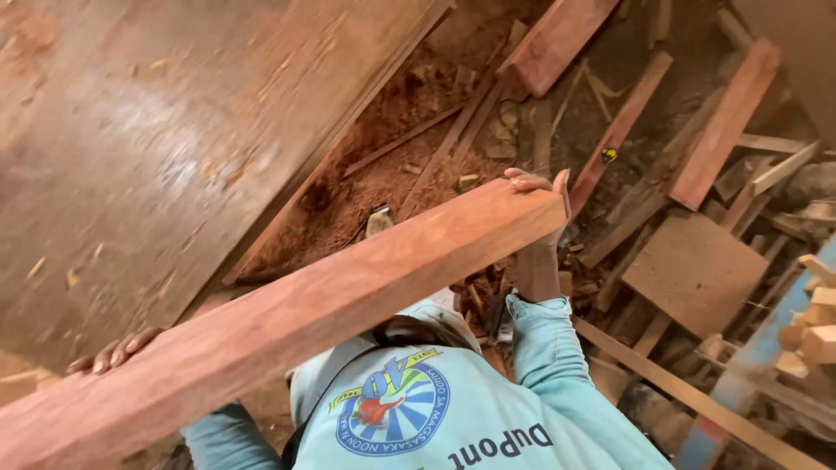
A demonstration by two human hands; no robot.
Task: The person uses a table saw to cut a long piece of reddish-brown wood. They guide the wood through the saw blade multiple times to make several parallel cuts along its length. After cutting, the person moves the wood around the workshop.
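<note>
A person in a pale blue long-sleeved shirt [453, 409], seen from above, holds a long reddish wooden beam [287, 318] that slants across the view from near left up to the right. The right hand [544, 196] wraps over the beam's far right end, fingers curled on its top edge. The left hand [113, 352] grips the beam's far edge near the left, fingertips showing. Beyond lie a large wooden panel [148, 148], sawdust [383, 174] and scattered offcut planks [697, 270]

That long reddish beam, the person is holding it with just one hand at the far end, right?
Not quite. The head view shows both hands on the reddish beam: the right hand grips its far end, and the left hand curls its fingers over the edge nearer the camera.
</note>
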